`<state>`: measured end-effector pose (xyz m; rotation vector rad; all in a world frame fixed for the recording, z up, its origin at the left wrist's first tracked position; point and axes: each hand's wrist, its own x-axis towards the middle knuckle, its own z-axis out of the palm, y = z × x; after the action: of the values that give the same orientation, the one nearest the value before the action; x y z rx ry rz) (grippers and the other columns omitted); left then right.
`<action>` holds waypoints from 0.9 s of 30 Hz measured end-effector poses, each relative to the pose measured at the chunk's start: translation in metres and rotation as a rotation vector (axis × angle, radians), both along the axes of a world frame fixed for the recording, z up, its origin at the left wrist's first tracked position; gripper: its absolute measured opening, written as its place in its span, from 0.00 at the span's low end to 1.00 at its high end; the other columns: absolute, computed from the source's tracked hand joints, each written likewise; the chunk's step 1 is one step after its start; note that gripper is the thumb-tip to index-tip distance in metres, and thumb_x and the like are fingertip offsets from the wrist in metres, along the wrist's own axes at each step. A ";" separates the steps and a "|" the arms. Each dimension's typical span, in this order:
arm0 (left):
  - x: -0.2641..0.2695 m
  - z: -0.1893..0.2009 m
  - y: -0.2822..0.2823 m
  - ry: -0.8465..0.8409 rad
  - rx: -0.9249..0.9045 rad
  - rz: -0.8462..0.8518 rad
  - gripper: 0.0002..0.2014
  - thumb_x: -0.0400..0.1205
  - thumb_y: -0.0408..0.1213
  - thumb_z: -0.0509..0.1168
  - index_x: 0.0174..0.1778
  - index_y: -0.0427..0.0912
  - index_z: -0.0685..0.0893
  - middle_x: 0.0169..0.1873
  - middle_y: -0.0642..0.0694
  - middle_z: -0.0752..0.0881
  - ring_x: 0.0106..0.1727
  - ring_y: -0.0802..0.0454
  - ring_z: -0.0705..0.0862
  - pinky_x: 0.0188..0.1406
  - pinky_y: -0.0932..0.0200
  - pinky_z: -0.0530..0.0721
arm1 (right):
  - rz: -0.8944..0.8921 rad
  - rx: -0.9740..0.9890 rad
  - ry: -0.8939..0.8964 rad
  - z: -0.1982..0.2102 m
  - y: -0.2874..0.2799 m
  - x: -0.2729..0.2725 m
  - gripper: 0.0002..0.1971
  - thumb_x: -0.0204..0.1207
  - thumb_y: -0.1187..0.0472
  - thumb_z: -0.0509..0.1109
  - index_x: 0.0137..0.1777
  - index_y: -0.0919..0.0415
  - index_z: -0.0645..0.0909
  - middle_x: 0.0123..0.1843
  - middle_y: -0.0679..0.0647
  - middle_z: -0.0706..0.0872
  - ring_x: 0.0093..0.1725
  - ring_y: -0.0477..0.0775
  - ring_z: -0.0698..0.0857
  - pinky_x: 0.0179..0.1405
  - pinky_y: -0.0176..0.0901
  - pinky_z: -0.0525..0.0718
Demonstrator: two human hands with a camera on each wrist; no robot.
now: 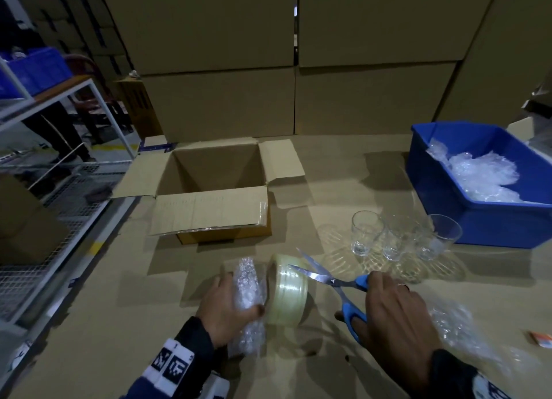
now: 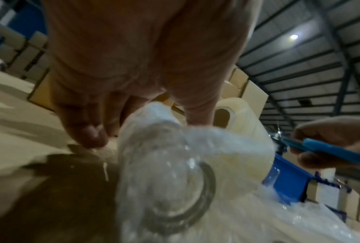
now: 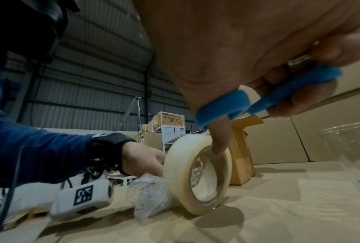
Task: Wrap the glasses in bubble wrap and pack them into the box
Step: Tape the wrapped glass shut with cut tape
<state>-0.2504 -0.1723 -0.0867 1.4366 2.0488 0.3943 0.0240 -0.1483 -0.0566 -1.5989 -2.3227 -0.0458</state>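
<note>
Nearest the person, the left hand (image 1: 227, 306) curled round a glass rolled in clear bubble wrap (image 1: 248, 297), lying on its side on the cardboard-covered tabletop (image 1: 119, 324); thumb on the near side, fingers over the far side. Left wrist view showed the glass's round base through the wrap. Touching the bundle on its right stood a pale yellowish roll of clear packing tape (image 1: 287, 291), on edge. The right hand (image 1: 397, 312) gripped blue-handled steel scissors (image 1: 343, 288), thumb & fingers through the loops, blades parted w/ tips over the tape roll. Right wrist view put the thumb tip at the roll's inner rim; contact unclear. A loose piece of bubble wrap (image 1: 454, 324) lay just right of that hand.

Judging progress: approx. one glass wrapped, likely being taped shut, not packed yet. Farther back, three bare clear drinking glasses (image 1: 394, 237) stood upright in a row, unwrapped. Beyond them, a blue plastic bin (image 1: 478, 225) held more wrap. To the left, the open brown cardboard box (image 1: 215, 186) looked empty inside, flaps spread. So most of the job remained: seal, pack, then three more.
</note>
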 end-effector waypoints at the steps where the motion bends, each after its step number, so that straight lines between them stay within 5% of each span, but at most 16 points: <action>1: 0.004 0.001 0.000 0.102 0.033 -0.019 0.46 0.73 0.59 0.73 0.81 0.44 0.61 0.74 0.44 0.71 0.73 0.46 0.69 0.72 0.51 0.71 | -0.002 0.000 -0.006 0.000 0.000 -0.001 0.28 0.46 0.45 0.87 0.39 0.57 0.78 0.28 0.48 0.76 0.21 0.52 0.76 0.19 0.41 0.69; 5: 0.012 0.001 0.002 0.130 0.209 -0.031 0.48 0.73 0.48 0.77 0.83 0.53 0.54 0.80 0.51 0.58 0.78 0.50 0.58 0.81 0.49 0.62 | -0.013 -0.010 -0.025 0.002 0.000 -0.003 0.28 0.46 0.44 0.87 0.39 0.57 0.78 0.28 0.48 0.77 0.21 0.51 0.76 0.18 0.42 0.72; 8: 0.010 0.000 0.002 -0.011 0.380 -0.130 0.37 0.73 0.34 0.78 0.69 0.65 0.65 0.68 0.59 0.70 0.68 0.61 0.68 0.76 0.52 0.72 | -0.013 -0.026 -0.044 0.002 0.001 -0.005 0.27 0.49 0.44 0.86 0.41 0.58 0.79 0.29 0.49 0.77 0.22 0.53 0.77 0.18 0.46 0.75; 11: 0.006 0.000 -0.001 -0.090 0.483 -0.200 0.28 0.76 0.29 0.73 0.58 0.66 0.70 0.54 0.62 0.79 0.58 0.65 0.78 0.60 0.59 0.81 | -0.015 -0.014 -0.079 0.007 0.001 -0.009 0.27 0.47 0.46 0.86 0.40 0.59 0.79 0.28 0.52 0.77 0.21 0.56 0.77 0.18 0.46 0.75; 14: 0.007 0.005 -0.005 -0.264 0.496 -0.155 0.15 0.84 0.43 0.61 0.63 0.65 0.72 0.52 0.60 0.84 0.57 0.66 0.82 0.58 0.57 0.84 | -0.008 0.014 -0.100 0.013 -0.001 -0.014 0.30 0.41 0.48 0.89 0.37 0.62 0.78 0.26 0.54 0.76 0.19 0.58 0.76 0.18 0.46 0.73; 18: 0.013 0.012 -0.004 -0.386 0.481 -0.120 0.21 0.78 0.69 0.55 0.67 0.72 0.69 0.57 0.58 0.82 0.59 0.65 0.82 0.58 0.61 0.82 | -0.001 0.029 -0.153 0.016 -0.005 -0.022 0.26 0.44 0.51 0.87 0.38 0.61 0.80 0.28 0.55 0.77 0.22 0.60 0.78 0.21 0.48 0.75; 23: 0.020 0.010 -0.001 -0.283 0.540 -0.079 0.14 0.80 0.50 0.69 0.60 0.59 0.78 0.53 0.57 0.81 0.55 0.62 0.81 0.55 0.59 0.83 | 0.010 0.028 -0.201 0.022 -0.010 -0.034 0.26 0.42 0.51 0.86 0.35 0.62 0.78 0.28 0.58 0.77 0.23 0.62 0.78 0.21 0.49 0.76; 27: 0.018 0.011 0.000 -0.361 0.526 -0.033 0.10 0.80 0.43 0.72 0.55 0.57 0.82 0.52 0.54 0.81 0.53 0.61 0.82 0.52 0.62 0.83 | 0.049 0.009 -0.192 0.024 -0.011 -0.031 0.26 0.40 0.50 0.86 0.36 0.61 0.82 0.28 0.55 0.78 0.22 0.59 0.79 0.18 0.46 0.75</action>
<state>-0.2321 -0.1723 -0.0756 1.5453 1.6916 1.1557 -0.0070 -0.1591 -0.0321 -1.5955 -2.5002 -0.2064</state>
